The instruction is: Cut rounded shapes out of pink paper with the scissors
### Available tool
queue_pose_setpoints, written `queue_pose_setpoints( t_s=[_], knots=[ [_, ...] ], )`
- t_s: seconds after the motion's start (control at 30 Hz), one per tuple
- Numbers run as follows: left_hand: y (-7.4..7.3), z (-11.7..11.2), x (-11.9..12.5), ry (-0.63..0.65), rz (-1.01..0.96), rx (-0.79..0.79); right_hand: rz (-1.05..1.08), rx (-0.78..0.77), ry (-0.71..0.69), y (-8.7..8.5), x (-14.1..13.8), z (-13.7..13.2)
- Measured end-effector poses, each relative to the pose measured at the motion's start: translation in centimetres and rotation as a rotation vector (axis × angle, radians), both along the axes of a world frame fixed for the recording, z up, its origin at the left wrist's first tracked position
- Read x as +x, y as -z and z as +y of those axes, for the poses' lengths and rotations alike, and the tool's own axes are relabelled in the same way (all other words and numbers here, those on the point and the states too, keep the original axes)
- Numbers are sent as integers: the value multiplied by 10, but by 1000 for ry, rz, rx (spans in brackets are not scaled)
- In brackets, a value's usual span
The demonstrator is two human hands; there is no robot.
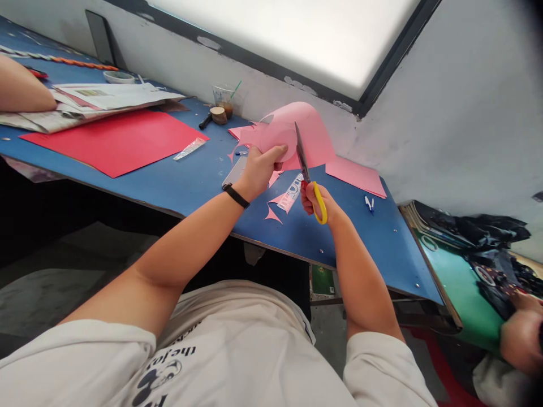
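Note:
My left hand (258,171), with a black band on its wrist, pinches a curved sheet of pink paper (316,133) between thumb and fingers. A rounded edge of the sheet shows by the thumb. In my right hand (314,199) are scissors (302,154) with yellow and red handles, their blades pointing up beside the paper. Whether the blades are parted is hard to see. Below, pink scraps (273,215) and a printed tube or wrapper (291,195) lie on the blue table (254,220).
More pink sheets (356,175) and a small blue-white item (369,204) lie right. Leftward are red paper (114,141), newspapers (102,102) and another person's arm (23,87). A plastic cup (224,99) stands behind. Another person's hand (524,333) is at a green table (462,294).

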State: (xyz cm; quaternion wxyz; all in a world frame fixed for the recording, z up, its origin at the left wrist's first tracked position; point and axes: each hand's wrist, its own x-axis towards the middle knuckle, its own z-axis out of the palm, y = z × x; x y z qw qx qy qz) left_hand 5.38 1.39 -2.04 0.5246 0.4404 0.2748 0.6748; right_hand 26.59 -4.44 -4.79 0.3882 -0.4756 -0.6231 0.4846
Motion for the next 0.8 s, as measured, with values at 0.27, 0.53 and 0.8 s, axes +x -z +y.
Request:
queue_pose_setpoints(
  t_s=[0.27, 0.53, 0.8],
  knots=[
    [-2, -2, -1, 47, -11, 42, 0, 16, -8, -4, -2, -3],
    [3, 5, 1, 55, -50, 47, -48, 29, 15, 0, 0, 1],
    [3, 5, 1, 73, -57, 40, -63, 42, 17, 0, 2, 1]
  ],
)
